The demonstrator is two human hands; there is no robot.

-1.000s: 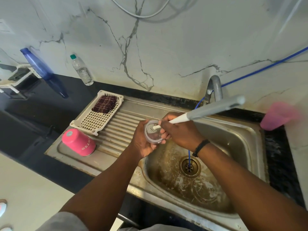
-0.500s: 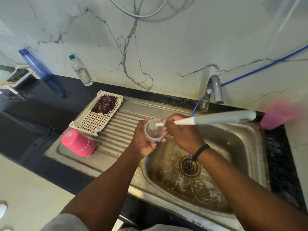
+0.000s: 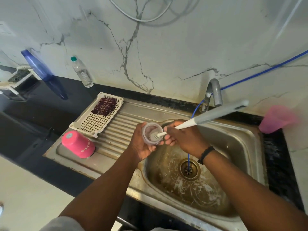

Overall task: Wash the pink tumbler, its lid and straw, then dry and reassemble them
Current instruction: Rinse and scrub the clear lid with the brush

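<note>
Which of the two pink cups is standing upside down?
The bright pink tumbler on the draining board, left of the hands, stands mouth down. The paler pink cup sits right of the tap.

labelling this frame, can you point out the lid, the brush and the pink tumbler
lid (image 3: 148, 130): head view, on its clear inner face, left of the bristles.
brush (image 3: 213, 116): head view, on the grey handle.
pink tumbler (image 3: 78, 144): head view, on its side wall, upside down on the drainboard.

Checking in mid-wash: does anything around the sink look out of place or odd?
One oddity: a thin blue hose runs from near the tap down into the drain. The sink basin is brown-stained. The pink tumbler sits upside down on the drainboard.
</note>
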